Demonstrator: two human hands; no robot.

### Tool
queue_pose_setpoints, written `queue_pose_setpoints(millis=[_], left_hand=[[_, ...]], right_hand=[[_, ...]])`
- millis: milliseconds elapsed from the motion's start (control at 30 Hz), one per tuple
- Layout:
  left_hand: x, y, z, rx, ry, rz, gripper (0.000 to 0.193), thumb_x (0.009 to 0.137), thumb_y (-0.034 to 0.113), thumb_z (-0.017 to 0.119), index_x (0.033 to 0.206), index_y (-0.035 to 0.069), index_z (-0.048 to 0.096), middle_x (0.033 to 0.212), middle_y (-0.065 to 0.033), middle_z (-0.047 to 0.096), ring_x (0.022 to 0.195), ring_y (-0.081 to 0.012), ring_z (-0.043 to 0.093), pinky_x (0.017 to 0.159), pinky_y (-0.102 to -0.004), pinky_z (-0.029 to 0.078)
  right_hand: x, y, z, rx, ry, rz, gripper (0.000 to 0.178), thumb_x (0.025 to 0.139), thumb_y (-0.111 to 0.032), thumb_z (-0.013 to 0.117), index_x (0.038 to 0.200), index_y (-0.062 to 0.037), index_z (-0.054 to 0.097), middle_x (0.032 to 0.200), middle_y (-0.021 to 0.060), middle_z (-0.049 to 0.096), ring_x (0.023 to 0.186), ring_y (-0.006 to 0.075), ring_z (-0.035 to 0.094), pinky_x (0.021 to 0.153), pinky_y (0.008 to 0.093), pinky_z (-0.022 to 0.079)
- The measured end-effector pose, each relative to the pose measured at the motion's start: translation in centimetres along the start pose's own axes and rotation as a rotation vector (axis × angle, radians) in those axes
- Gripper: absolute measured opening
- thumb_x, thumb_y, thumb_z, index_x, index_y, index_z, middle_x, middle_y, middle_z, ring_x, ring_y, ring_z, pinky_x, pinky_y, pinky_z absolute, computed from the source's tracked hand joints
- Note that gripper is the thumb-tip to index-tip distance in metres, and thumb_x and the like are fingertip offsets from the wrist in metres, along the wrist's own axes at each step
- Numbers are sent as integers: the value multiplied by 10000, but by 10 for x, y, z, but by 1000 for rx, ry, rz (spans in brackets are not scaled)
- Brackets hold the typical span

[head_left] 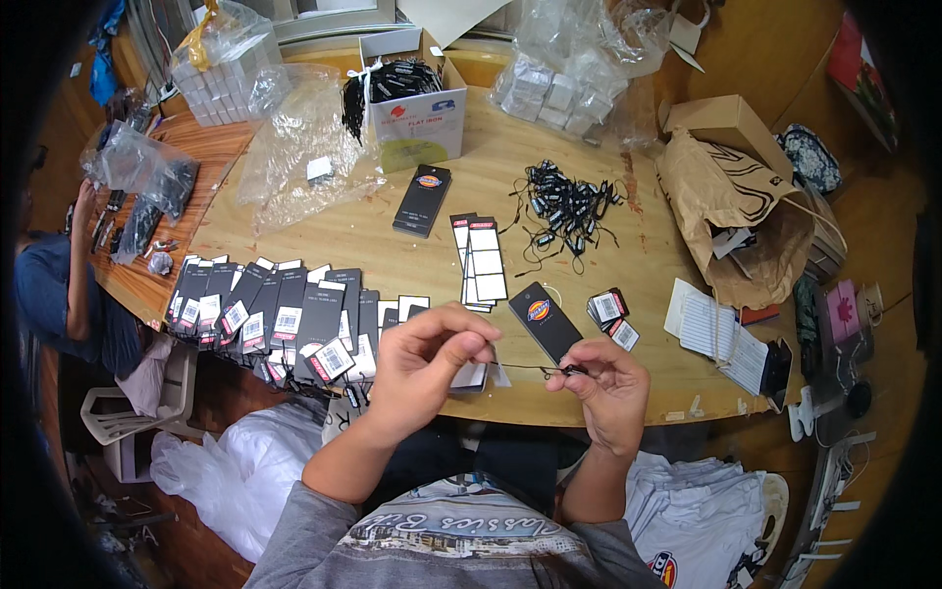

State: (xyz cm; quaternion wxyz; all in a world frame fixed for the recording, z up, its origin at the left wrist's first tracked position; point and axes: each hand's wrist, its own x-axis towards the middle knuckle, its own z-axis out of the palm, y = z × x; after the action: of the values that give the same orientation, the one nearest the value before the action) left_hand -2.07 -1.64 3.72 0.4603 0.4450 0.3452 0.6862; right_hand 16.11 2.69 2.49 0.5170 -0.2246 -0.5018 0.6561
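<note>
A thin black hang-tag string (525, 367) is stretched between my two hands just above the table's near edge. My left hand (427, 363) pinches one end between thumb and fingertips. Its small dark fastener (573, 370) sits in the closed fingers of my right hand (610, 393). Behind my right hand lies a black hang tag (546, 322) with a colourful oval emblem and a pale loop at its top. Small barcode tags (608, 306) lie to its right. White-panelled cards with red tops (485, 257) are farther back.
Many black hang tags with barcode labels (285, 314) overlap at left. A heap of black strings (569, 206) lies farther back. An open carton (422, 118) holds more strings. A brown paper bag (736, 187) stands right. Another person (69, 285) sits at far left.
</note>
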Motion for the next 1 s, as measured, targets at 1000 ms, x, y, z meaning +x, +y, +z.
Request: queue_pose_setpoints(millis=[1000], left_hand=[[2,-12,13,-30,-268,61,355,683,-13,633,986,-11,447,731,-72,552,697,-115,549,639,-235,433]], right_hand=[[7,-24,22,-451,-173,-184,120,650,87,608,757,33,608,684,99,588,594,116,540,531,193,417]])
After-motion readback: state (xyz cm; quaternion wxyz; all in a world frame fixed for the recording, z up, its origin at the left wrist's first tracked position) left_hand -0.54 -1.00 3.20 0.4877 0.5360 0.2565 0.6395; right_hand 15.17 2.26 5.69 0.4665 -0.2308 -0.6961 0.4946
